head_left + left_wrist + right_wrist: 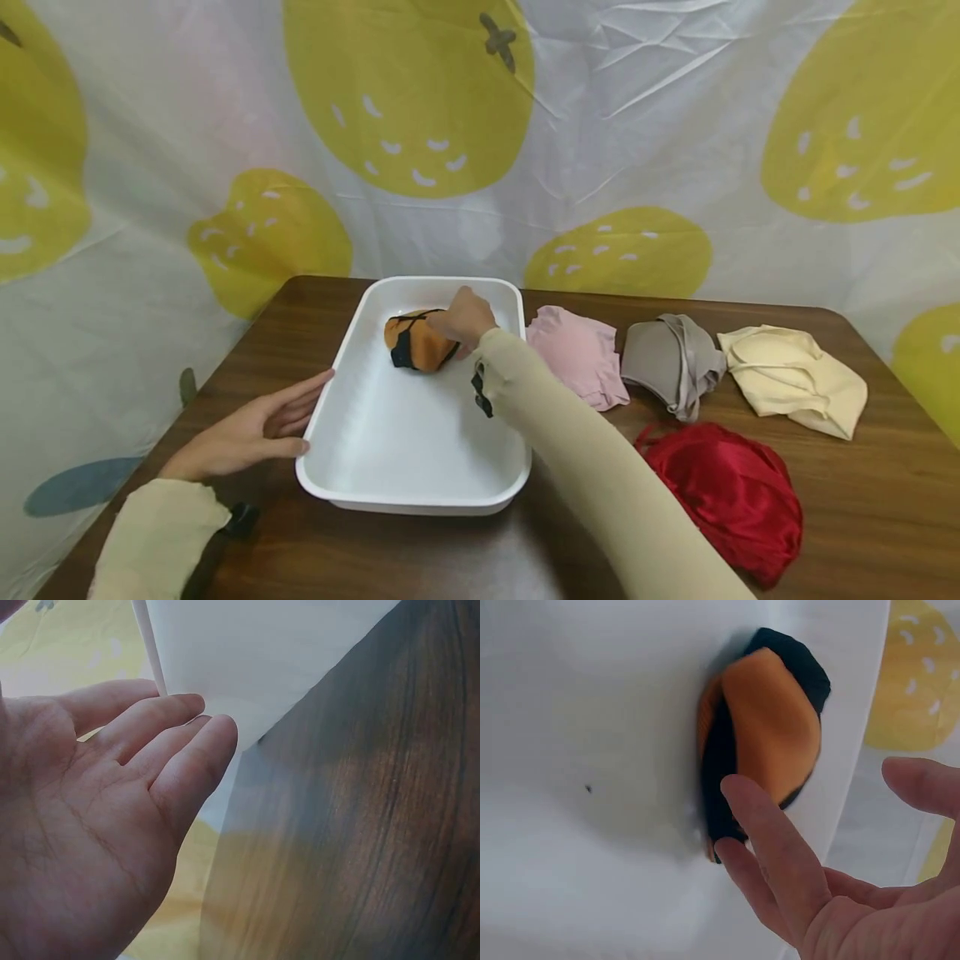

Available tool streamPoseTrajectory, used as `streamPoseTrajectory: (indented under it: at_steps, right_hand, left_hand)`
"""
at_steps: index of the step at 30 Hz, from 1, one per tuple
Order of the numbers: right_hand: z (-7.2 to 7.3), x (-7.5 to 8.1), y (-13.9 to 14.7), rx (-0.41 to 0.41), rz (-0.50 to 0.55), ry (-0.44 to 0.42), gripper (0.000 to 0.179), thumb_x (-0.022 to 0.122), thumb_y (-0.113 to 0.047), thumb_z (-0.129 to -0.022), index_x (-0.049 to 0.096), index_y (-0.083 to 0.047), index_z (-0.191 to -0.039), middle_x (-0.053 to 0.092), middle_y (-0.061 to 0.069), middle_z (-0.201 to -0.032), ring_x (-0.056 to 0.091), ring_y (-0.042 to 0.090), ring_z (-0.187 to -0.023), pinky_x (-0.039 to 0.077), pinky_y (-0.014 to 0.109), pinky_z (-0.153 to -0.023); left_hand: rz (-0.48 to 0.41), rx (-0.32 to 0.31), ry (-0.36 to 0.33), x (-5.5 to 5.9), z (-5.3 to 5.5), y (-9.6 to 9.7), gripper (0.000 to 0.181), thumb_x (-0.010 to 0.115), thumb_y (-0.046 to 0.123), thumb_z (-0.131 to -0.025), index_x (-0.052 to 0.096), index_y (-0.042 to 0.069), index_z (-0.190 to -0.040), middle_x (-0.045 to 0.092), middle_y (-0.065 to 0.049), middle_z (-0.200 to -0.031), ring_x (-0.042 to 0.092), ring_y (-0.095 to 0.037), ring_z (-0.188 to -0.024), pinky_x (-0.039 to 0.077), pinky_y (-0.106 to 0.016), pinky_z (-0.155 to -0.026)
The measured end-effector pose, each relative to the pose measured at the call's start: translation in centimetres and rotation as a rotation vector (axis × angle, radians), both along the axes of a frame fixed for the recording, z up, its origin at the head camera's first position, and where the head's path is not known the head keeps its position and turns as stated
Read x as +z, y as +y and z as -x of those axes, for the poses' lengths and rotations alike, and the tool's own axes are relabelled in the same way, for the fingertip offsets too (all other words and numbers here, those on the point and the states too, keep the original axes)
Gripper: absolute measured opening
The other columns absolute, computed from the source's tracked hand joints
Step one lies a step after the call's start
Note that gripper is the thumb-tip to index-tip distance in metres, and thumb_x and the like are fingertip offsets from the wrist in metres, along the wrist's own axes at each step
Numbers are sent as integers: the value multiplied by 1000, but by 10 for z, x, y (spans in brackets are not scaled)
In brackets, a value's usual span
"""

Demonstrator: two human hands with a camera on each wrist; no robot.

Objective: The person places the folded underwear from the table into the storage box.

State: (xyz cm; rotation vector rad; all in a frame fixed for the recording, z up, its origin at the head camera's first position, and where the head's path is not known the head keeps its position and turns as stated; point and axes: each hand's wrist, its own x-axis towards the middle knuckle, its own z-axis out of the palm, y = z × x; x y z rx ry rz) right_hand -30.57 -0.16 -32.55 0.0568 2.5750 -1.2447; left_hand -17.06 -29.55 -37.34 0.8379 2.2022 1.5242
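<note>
1. Left hand [246, 433]: fingers extended, unclenched, against the white tray [420, 450]'s side; probably to steady it.
2. Pink bra [576, 358] and red bra [731, 492] on the worktop [300, 558], right of tray; seemingly kept within reach.
3. Orange-and-black bra [426, 346] in tray's far part, just left of right hand [467, 317].
4. Right hand's fingers spread, gripping nothing; fingertips overlap bra's black edge, contact unclear.

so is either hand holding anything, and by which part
Nothing looks gripped: the right hand has its thumb clear of the orange cloth, and the left hand is open against the tray.
</note>
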Motion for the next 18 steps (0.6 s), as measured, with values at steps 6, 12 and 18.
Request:
streamPoseTrajectory:
  at_steps: [6,12,18]
  right_hand:
    - [-4,12,9,28,60,13,59,66,-23,-94,39,0,-141,51,17,-134,58,31,-120,62,47,-81]
    - [-10,27,24,76,112,42,68,64,-26,-95,35,2,-150,41,20,-151,52,32,-131,63,42,-78]
    - [-10,39,38,115,70,56,65,63,-32,-97,38,2,-147,47,19,-144,58,32,-124,62,37,-81]
  left_hand:
    - [-5,-6,-4,0,-1,1,85,63,0,-94,10,0,-161,5,-29,-166,34,16,-139,37,-7,-107]
    - [-22,-25,19,0,-2,0,84,62,-2,-95,10,0,-160,12,-12,-170,33,15,-141,36,-6,-108]
    - [-13,-22,46,1,-1,2,83,63,-2,-94,12,-2,-160,14,-13,-170,33,15,-140,35,-6,-108]
